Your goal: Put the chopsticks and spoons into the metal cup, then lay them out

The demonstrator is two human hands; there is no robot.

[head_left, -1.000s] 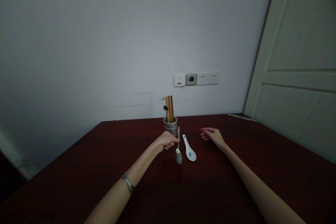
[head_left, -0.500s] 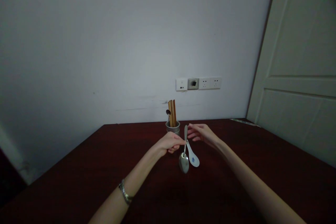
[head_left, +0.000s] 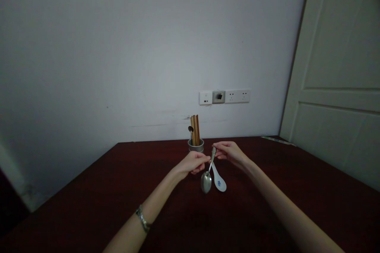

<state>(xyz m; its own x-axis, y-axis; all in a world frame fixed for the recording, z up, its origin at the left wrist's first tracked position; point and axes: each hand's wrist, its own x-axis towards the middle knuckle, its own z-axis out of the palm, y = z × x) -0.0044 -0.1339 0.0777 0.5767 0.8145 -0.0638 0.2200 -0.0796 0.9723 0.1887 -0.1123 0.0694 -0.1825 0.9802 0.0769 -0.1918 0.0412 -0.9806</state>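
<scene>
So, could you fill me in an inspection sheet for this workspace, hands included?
Surface: dark red-brown table.
Main things: metal spoon, held tilted with its bowl lower; white spoon with a blue mark, just beside it.
Clutter: metal cup holding upright sticks and a smaller spoon; patterned strip at the far right.
Left hand: fingertips at the metal spoon's handle; bracelet on that arm.
Right hand: pinching the handle's upper end.
Cables: nothing seen.
Surroundings: pale wall with sockets; panelled door to the right.

No readable text, labels, numbers or signs.
</scene>
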